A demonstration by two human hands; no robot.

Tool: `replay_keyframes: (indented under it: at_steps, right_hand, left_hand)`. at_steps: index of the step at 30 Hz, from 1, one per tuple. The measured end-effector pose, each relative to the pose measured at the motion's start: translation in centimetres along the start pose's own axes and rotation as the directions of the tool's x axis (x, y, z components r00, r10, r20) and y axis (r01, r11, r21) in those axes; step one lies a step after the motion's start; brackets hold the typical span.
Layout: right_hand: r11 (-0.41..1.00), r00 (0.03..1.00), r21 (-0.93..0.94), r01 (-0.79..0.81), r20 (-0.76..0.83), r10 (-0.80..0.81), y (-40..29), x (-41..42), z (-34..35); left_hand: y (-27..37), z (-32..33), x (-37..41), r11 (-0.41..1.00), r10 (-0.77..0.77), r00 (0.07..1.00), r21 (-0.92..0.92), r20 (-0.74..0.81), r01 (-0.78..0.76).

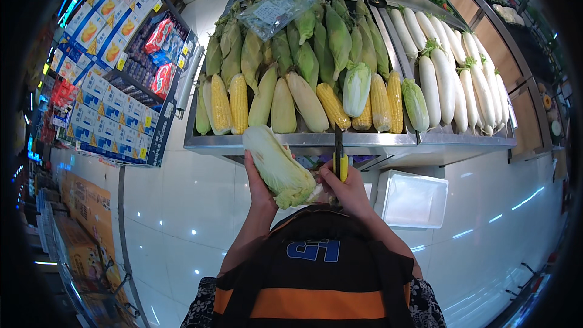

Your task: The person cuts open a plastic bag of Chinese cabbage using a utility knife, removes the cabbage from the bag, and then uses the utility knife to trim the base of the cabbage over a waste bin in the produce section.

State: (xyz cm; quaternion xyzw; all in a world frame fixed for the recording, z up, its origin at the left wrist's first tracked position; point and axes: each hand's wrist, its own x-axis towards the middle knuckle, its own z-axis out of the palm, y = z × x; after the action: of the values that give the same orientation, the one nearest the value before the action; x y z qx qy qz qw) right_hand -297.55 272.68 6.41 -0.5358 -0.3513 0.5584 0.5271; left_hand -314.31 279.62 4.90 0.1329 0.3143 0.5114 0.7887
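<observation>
A long pale napa cabbage (275,164) lies slanted in my left hand (259,187), its frilly yellow-green leaf end towards me. My right hand (348,189) grips a knife (338,150) with a yellow and black handle, the dark blade pointing away from me; its fingertips also seem to pinch something small beside the cabbage. Beyond my hands, one napa cabbage (357,89) rests on peeled yellow corn cobs (333,105) and a smaller one (415,105) lies by the white radishes (442,84). Corn in green husks (337,38) fills the bin behind.
The metal edge of the display stand (218,141) runs just beyond my hands. A plastic bag with a printed label (273,13) lies on the corn. On the floor at right stands a white foam box (413,199). Stacked cartons (100,105) stand at left.
</observation>
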Motion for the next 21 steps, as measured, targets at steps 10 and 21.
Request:
replay_keyframes:
  at_steps: [10, 21]
  right_hand:
    - [0.937, 0.978, -0.283, 0.206, 0.020, -0.209, -3.2, -0.2, 0.5]
    - [0.713, 0.910, -0.567, 0.413, 0.280, -0.305, -3.5, 1.2, 0.5]
  left_hand:
    - [-0.6, -1.1, -0.4, 0.938, 0.175, 0.966, 0.267, 0.190, -0.222]
    - [0.5, -1.5, -0.7, 0.594, 0.232, 0.918, 0.701, 0.320, -0.395]
